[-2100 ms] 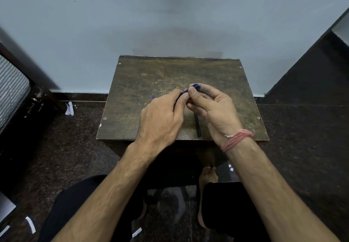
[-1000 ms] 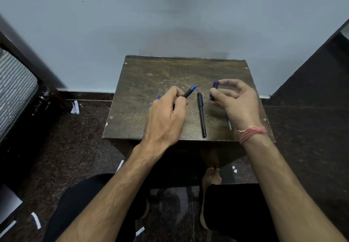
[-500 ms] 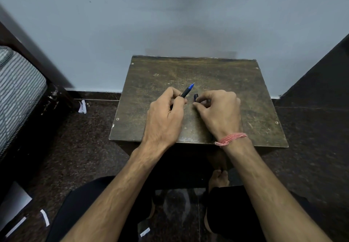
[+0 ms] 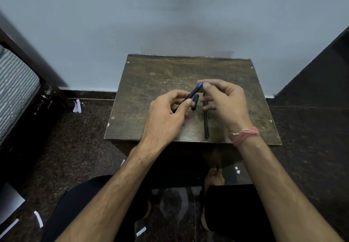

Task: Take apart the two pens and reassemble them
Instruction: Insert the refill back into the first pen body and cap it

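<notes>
Left hand (image 4: 166, 117) of mine grips an uncapped pen (image 4: 192, 94) between thumb and forefinger, its barrel slanting up and to the right above the bench (image 4: 151, 83). Its blue tip (image 4: 200, 85) points up toward my right hand. My right hand (image 4: 224, 102) has thumb and forefinger pinched at that tip, touching it or nearly so; I cannot tell whether they really grip it. The other right fingers (image 4: 208, 107) are spread loose below.

Just under the raised pen, a short dark cap (image 4: 195, 102) lies on the bench by my left forefinger; whether the finger touches it I cannot tell. A second pen (image 4: 206, 121) lies flat on the bench, running from under my right fingers toward the near edge, its far end hidden by them. A pink thread band (image 4: 244, 135) circles my right wrist. Both hands are over the middle of the bench, close together.
</notes>
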